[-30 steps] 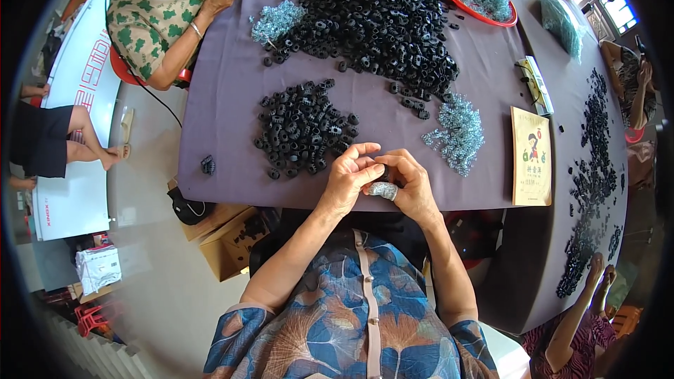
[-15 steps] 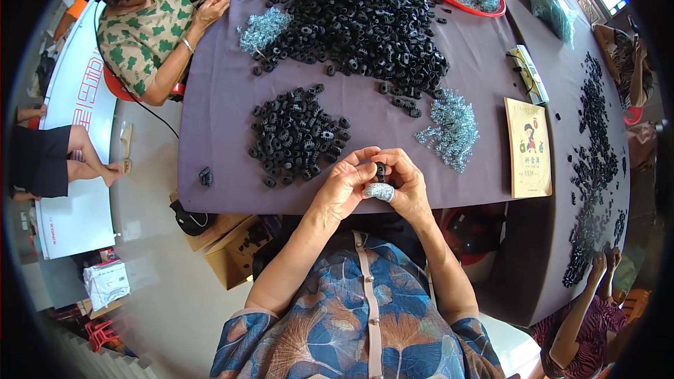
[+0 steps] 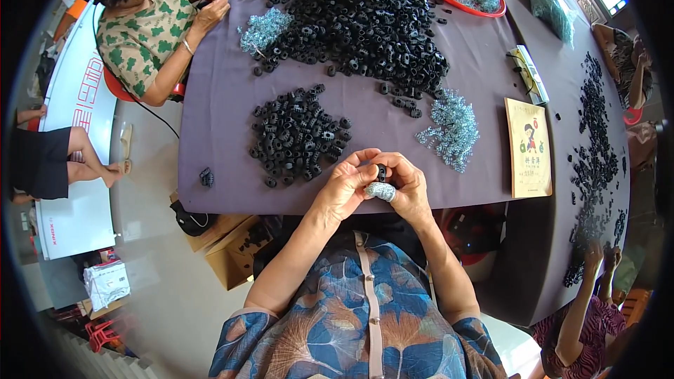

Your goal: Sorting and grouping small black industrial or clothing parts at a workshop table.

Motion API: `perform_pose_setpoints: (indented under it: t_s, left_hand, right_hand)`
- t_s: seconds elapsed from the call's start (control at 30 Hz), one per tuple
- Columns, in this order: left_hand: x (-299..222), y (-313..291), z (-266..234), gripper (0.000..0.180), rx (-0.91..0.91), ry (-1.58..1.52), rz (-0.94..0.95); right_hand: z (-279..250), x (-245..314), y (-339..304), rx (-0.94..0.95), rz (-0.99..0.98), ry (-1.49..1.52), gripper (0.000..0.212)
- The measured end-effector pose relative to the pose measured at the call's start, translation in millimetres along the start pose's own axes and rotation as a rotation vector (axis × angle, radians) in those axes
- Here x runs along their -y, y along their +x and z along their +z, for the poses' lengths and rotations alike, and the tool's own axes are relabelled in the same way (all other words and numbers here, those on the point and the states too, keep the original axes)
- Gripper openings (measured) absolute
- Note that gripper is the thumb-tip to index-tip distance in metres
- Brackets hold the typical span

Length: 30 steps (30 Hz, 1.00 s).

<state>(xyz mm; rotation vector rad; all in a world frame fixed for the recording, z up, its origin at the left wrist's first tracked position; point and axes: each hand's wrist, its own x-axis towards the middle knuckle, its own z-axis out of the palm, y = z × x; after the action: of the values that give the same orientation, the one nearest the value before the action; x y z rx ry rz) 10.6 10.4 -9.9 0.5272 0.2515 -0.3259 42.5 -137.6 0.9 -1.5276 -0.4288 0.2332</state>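
Just past the table's near edge, my left hand point(image 3: 344, 188) and my right hand point(image 3: 408, 186) meet, fingertips closed together. Between them is a small black plastic piece point(image 3: 382, 171), its hollow end showing. A grey-white wrap point(image 3: 380, 191) sits around a digit right below the piece; which hand it belongs to is hard to tell. Ahead and to the left lies a small pile of similar black pieces point(image 3: 295, 133). Ahead and to the right is a loose heap of tiny pale, shiny coil-like pieces point(image 3: 451, 130). My fingers hide anything smaller held there.
A large mound of black pieces point(image 3: 365, 24) fills the far table point(image 3: 217, 91). A red tray point(image 3: 501, 8) of shiny pieces stands behind it. A yellow booklet point(image 3: 528, 161) lies right. Co-workers' hands point(image 3: 214, 3) work far left and lower right. An open cardboard box point(image 3: 228, 256) sits below.
The black piece has tipped slightly between my fingertips, and its hollow end shows more. At far left, the co-worker's hands have drawn apart. The lower-right co-worker's arms have shifted.
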Motion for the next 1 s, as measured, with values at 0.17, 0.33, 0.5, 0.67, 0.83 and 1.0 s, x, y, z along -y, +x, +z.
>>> perform_pose_setpoints:
  t_s: [0.17,0.33,0.5,0.67,0.83,1.0]
  left_hand:
    - [3.2,1.2,0.6,0.046,0.014,-0.053,0.001]
    - [2.2,-0.3,3.0,0.045,0.007,-0.043,0.011]
    - [4.5,-0.9,0.1,0.045,0.005,-0.01,-0.026]
    - [2.0,-2.6,3.9,0.044,0.016,0.017,-0.024]
    - [2.5,-1.9,4.3,0.044,0.009,0.01,-0.024]
    - [6.0,-0.8,0.7,0.043,-0.031,0.016,-0.013]
  right_hand:
    - [0.0,-0.3,-0.8,-0.019,-0.038,-0.061,0.036]
    - [1.6,1.4,-0.7,-0.037,-0.071,-0.103,0.034]
    - [0.5,0.0,-3.1,-0.036,-0.071,-0.071,0.025]
    - [1.0,2.4,-1.8,-0.04,-0.107,-0.097,0.023]
    - [0.5,-2.0,-2.0,-0.037,-0.079,-0.076,0.023]
    - [4.6,-4.0,-2.6,-0.061,-0.114,-0.009,0.027]
